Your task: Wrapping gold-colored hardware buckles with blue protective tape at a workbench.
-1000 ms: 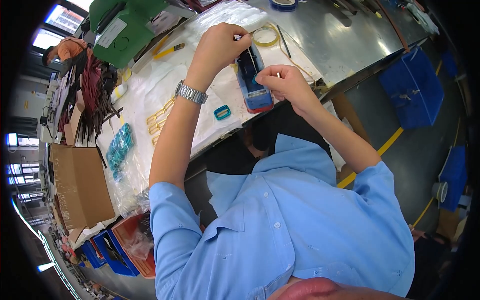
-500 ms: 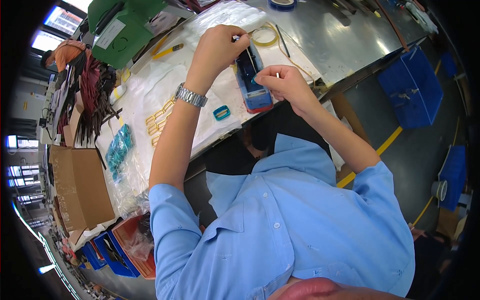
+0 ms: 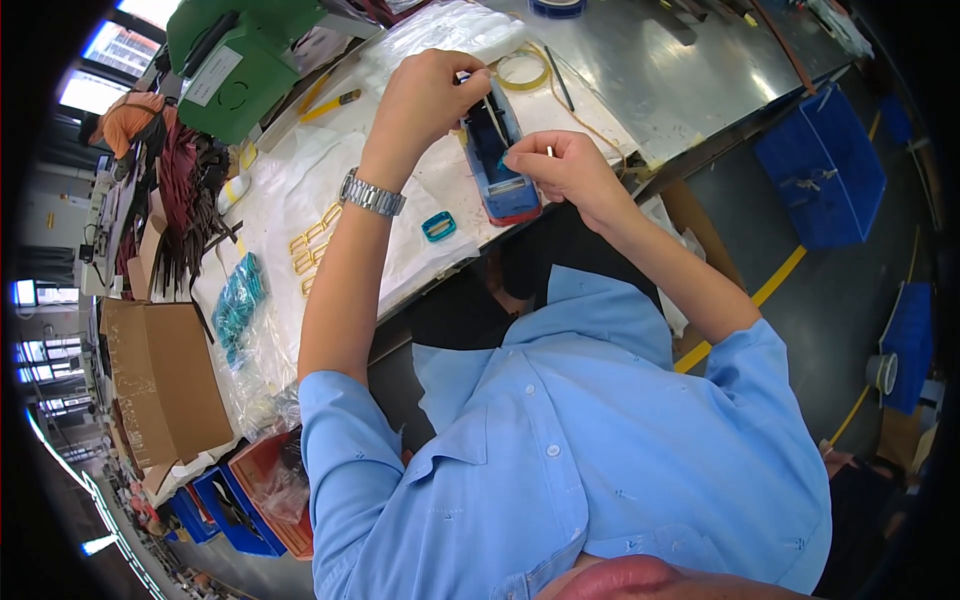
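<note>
A blue tape dispenser (image 3: 503, 194) with a red base stands near the table's front edge. Over its far end is my left hand (image 3: 428, 100), a metal watch on the wrist, thumb and forefinger closed in a pinch. A thin pale strip (image 3: 497, 118) runs down from these fingertips; whether they hold it I cannot tell. My right hand (image 3: 568, 172) is closed beside the dispenser's near end, pinching a small teal piece (image 3: 504, 161). A short white tip (image 3: 549, 151) sticks up from its fingers. Left of the dispenser lies a teal buckle (image 3: 438, 227).
Several gold buckle frames (image 3: 312, 242) lie in rows on white paper at the left, near a plastic bag of teal parts (image 3: 238, 308). Behind are a yellow tape roll (image 3: 545, 72), a yellow cutter knife (image 3: 330, 106) and a green machine (image 3: 235, 75). A blue bin (image 3: 825, 170) stands right.
The view has shifted slightly. Both hands keep their pinches over the tape dispenser, with hardly any movement.
</note>
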Demonstrator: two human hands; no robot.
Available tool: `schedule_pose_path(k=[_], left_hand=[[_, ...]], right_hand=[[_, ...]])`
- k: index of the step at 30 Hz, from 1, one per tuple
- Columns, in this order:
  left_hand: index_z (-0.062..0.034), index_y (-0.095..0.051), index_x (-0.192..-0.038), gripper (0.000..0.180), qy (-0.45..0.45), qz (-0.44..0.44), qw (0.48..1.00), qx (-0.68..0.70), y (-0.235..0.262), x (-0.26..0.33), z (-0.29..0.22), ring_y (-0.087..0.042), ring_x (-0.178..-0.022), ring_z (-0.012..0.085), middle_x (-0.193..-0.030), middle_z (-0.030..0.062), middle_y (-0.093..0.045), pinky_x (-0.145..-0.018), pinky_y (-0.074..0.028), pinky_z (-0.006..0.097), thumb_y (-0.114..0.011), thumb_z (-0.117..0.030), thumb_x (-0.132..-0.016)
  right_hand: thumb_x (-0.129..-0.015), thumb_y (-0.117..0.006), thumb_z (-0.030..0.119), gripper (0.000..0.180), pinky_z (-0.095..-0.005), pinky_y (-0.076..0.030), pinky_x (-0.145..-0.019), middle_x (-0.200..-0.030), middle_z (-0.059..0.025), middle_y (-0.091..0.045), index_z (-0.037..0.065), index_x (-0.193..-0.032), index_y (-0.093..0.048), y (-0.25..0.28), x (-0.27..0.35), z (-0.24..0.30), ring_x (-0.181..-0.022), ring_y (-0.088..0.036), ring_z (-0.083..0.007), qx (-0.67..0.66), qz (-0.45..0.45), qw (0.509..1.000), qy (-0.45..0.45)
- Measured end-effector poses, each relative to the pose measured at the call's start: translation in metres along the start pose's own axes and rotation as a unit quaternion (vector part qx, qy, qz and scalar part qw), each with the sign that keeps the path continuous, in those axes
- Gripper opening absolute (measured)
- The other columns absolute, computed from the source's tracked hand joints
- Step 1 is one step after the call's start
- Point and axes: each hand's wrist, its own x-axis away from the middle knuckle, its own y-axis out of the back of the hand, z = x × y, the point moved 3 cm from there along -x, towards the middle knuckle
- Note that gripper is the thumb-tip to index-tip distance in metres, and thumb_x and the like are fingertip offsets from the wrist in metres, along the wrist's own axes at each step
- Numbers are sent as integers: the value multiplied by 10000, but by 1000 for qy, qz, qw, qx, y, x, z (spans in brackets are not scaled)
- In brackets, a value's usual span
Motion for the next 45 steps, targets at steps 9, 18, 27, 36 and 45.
schedule_pose_path(k=[9,18,27,36,45], left_hand=[[-14,-831,-1004,290,-8,-19,999,-35,-1,2,-3,-717,-531,223,-651,131,-721,-613,-590,348,-681,-254,-944],[3,-825,-1012,304,23,-10,999,-25,2,5,-10,-740,-583,235,-664,157,-725,-634,-593,356,-690,-260,-942],[-15,-820,-1039,298,-40,-71,995,-57,-4,9,-1,-709,-609,240,-733,148,-736,-612,-560,344,-685,-267,-956],[-20,-814,-1055,284,-32,-64,997,-42,-6,16,-5,-687,-574,210,-680,124,-705,-582,-528,338,-693,-264,-973],[-13,-798,-1069,250,-4,-66,997,-32,-12,22,-10,-642,-531,150,-634,107,-661,-567,-489,319,-706,-222,-970]], right_hand=[[-989,-752,169,147,-206,-279,-516,-765,66,-616,34,-1047,-759,2,-2,-2,-576,-409,1,9,3,1000,-7],[-979,-754,169,153,-199,-302,-536,-790,57,-646,34,-1050,-768,4,-9,-2,-591,-433,0,25,-1,1000,1],[-975,-758,165,145,-200,-316,-541,-786,54,-647,35,-1038,-770,3,-10,-5,-597,-447,-1,18,-2,1000,12],[-964,-780,186,136,-184,-390,-543,-782,43,-641,61,-1015,-765,5,-10,-10,-613,-510,-16,10,5,1000,19],[-956,-771,128,113,-219,-326,-497,-739,44,-641,16,-969,-771,4,-9,-7,-579,-466,-19,10,-15,999,46]])
